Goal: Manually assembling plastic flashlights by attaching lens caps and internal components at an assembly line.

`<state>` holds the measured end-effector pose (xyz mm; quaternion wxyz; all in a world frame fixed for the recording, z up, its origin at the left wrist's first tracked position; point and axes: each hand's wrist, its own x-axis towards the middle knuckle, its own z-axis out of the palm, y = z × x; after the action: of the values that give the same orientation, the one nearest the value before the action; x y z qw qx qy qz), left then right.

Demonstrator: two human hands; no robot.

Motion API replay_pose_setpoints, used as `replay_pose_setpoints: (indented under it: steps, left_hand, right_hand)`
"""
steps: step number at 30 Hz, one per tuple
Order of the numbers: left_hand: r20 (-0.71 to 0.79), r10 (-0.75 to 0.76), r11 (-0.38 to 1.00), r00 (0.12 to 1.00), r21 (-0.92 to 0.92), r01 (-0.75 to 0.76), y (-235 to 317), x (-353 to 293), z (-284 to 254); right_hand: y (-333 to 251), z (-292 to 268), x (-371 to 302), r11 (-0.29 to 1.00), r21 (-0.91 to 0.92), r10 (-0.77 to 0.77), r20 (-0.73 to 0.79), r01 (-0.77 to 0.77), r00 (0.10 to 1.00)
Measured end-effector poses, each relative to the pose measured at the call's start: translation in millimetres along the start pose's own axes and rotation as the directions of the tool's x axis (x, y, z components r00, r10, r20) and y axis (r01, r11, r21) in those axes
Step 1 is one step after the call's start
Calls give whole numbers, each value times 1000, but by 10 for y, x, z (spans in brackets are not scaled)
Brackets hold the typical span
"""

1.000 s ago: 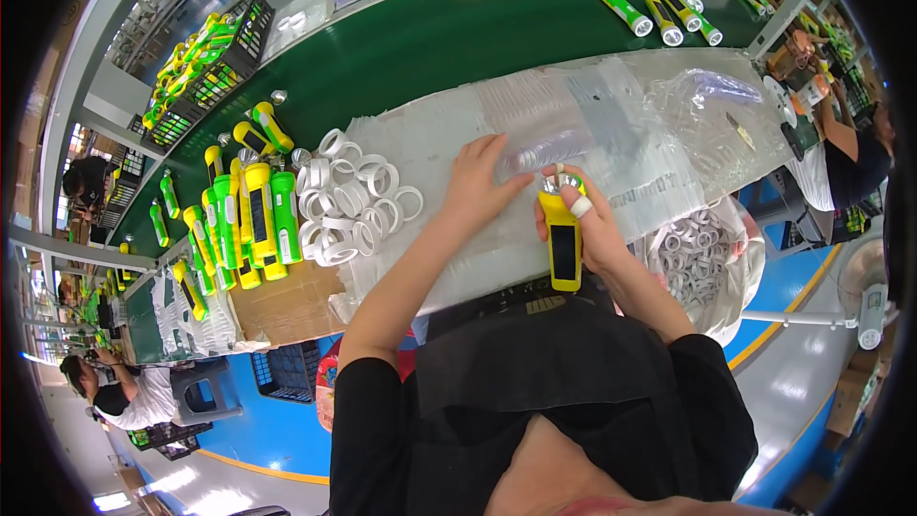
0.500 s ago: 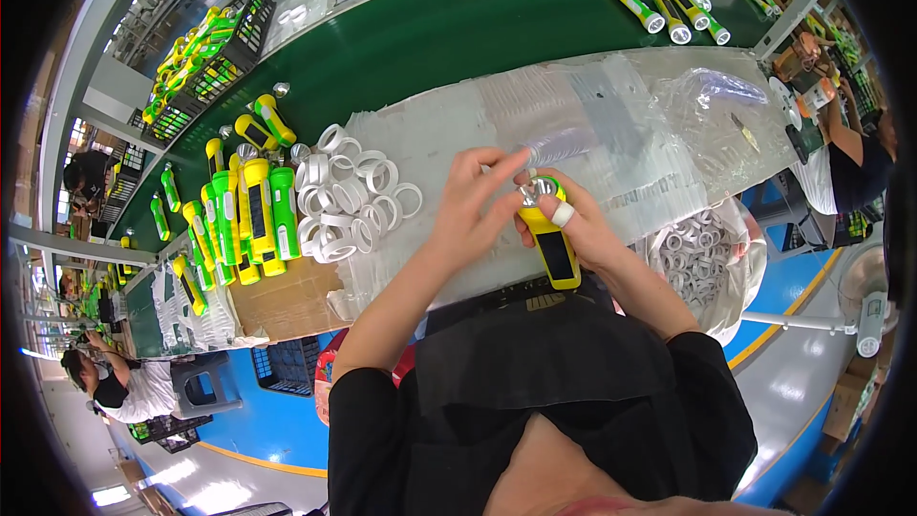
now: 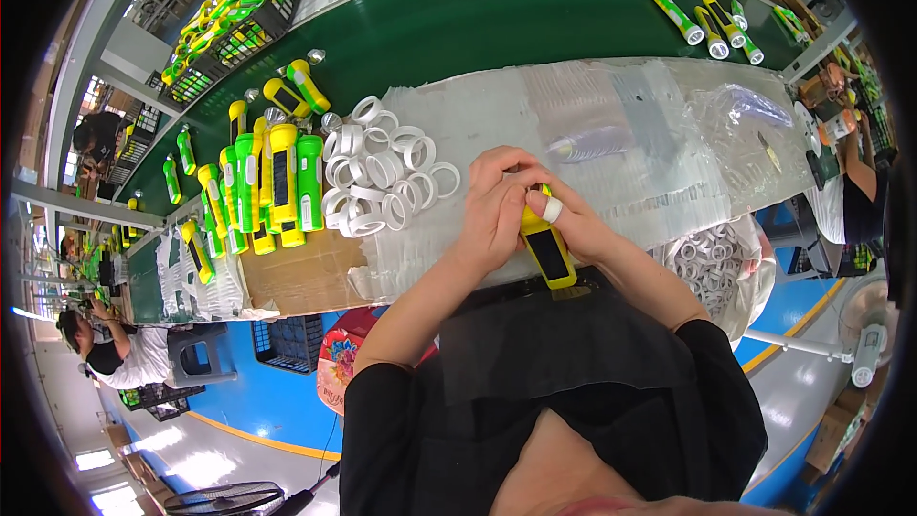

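Observation:
A yellow flashlight [image 3: 550,258] with a dark panel is between my hands, its head end away from me and its tail toward my apron. My right hand [image 3: 579,229] is closed round its upper body, a white band [image 3: 552,209] circling the thumb. Over the head end my left hand [image 3: 494,220] is closed, its fingers overlapping the right hand's, so the lamp is hidden. To the left lies a heap of white plastic rings [image 3: 379,169]. Beyond them several green and yellow flashlights [image 3: 283,177] lie side by side, with loose reflectors [image 3: 330,122] near their heads.
A plastic-covered board [image 3: 458,119] tops the green bench [image 3: 458,19]. A black crate of flashlights [image 3: 272,14] stands far left, and more flashlights [image 3: 716,43] lie far right. A bag of white rings [image 3: 712,268] hangs at the right edge. Other people sit at both sides.
My left hand has come down over the flashlight's head, its fingers now folded against the right hand; the reflector that showed is covered. The whole view has shifted slightly.

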<state>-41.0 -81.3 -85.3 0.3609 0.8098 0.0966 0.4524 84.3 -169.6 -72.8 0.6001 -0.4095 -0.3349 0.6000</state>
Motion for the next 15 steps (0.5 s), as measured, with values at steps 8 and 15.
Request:
replay_pose_setpoints:
  steps: [8, 15]
  left_hand:
    - [-107, -125, 990, 986, 51, 131, -23, 172, -597]
    - [598, -295, 658, 746, 693, -295, -264, 152, -1033]
  right_hand:
    - [-193, -16, 493, 966, -38, -235, 291, 257, 927]
    - [-61, -84, 759, 933, -151, -273, 288, 325, 918]
